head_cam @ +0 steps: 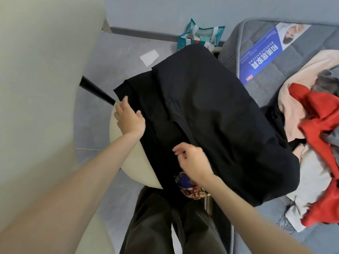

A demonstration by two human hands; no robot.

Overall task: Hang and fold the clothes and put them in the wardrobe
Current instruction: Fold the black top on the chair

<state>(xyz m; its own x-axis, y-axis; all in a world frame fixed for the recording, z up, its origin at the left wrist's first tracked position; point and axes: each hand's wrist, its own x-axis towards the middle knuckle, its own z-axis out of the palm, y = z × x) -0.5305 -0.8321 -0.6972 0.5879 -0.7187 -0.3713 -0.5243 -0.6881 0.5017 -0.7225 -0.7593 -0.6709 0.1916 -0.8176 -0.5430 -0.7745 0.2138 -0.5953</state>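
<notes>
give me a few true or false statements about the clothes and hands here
1. The black fabric garment is draped over the cream round seat. True.
2. The right hand holds the red crumpled garment. False: it pinches the black fabric garment; the red one lies untouched on the right.
3. The left hand is at the black garment's left edge. True.
4. The blue printed banner lies on the floor. False: it lies on the grey quilted mattress.
</notes>
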